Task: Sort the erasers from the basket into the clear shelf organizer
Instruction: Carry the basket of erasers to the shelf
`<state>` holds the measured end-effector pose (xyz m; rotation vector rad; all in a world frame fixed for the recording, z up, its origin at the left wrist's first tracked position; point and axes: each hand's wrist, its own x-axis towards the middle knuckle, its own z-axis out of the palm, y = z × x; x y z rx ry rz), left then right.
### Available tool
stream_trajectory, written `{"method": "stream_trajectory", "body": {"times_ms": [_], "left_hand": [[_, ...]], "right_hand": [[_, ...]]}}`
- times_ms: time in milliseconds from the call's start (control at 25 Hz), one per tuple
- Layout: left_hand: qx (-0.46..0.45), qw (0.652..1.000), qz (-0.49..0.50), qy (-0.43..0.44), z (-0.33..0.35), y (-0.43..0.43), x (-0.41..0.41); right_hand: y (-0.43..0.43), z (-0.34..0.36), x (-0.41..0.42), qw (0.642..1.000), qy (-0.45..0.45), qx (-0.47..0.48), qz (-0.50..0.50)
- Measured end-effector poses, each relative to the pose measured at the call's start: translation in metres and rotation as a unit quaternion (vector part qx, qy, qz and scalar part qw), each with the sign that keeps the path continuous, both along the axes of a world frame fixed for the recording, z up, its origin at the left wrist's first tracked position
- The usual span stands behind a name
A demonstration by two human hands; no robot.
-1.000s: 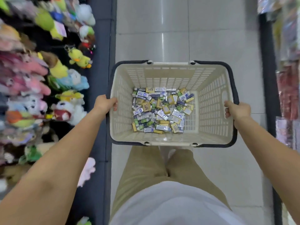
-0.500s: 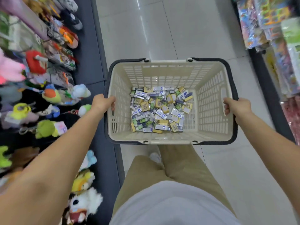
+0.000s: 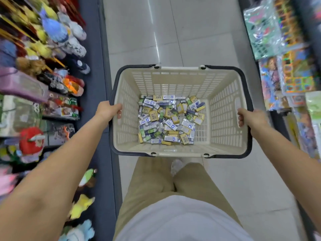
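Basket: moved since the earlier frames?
Yes. Basket went forward: red toy, level with its far rim before, now sits by its near rim.

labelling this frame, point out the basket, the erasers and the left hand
basket (image 3: 173, 84), head view, bare far inner wall
erasers (image 3: 169, 119), head view, middle of the pile
left hand (image 3: 108, 111), head view, back of the hand

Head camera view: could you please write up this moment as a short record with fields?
setting: shop aisle with tiled floor
basket: cream plastic, dark rim, held in front of the person
erasers: loose heap of wrapped pieces on the basket bottom
left hand: grips the basket's left rim
right hand: grips the basket's right rim
left shelves: plush toys
right shelves: packaged toys
clear shelf organizer: not in view
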<state>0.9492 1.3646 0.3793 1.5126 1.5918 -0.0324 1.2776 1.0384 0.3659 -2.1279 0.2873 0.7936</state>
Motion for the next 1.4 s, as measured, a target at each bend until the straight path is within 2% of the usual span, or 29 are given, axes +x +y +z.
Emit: {"method": "stream_trajectory", "body": {"times_ms": [160, 520, 1000, 1160, 1400], "left_hand": [[-0.011, 1.000, -0.015, -0.011, -0.010, 0.102, 0.082], [-0.019, 0.998, -0.061, -0.014, 0.019, 0.334, 0.290], [-0.056, 0.998, -0.013, -0.029, 0.032, 0.587, 0.565], [-0.065, 0.997, -0.036, -0.029, 0.026, 0.694, 0.653], [-0.062, 0.992, -0.101, -0.037, 0.041, 0.869, 0.801]], "right_hand": [[0.090, -0.011, 0.072, 1.000, 0.005, 0.003, -0.015], [0.291, 0.009, 0.239, 0.998, -0.003, 0.000, -0.055], [0.565, 0.014, 0.507, 0.998, -0.014, -0.023, -0.049], [0.659, 0.001, 0.581, 0.996, -0.024, -0.018, -0.081], [0.798, 0.002, 0.677, 0.990, 0.011, -0.032, -0.136]]}}
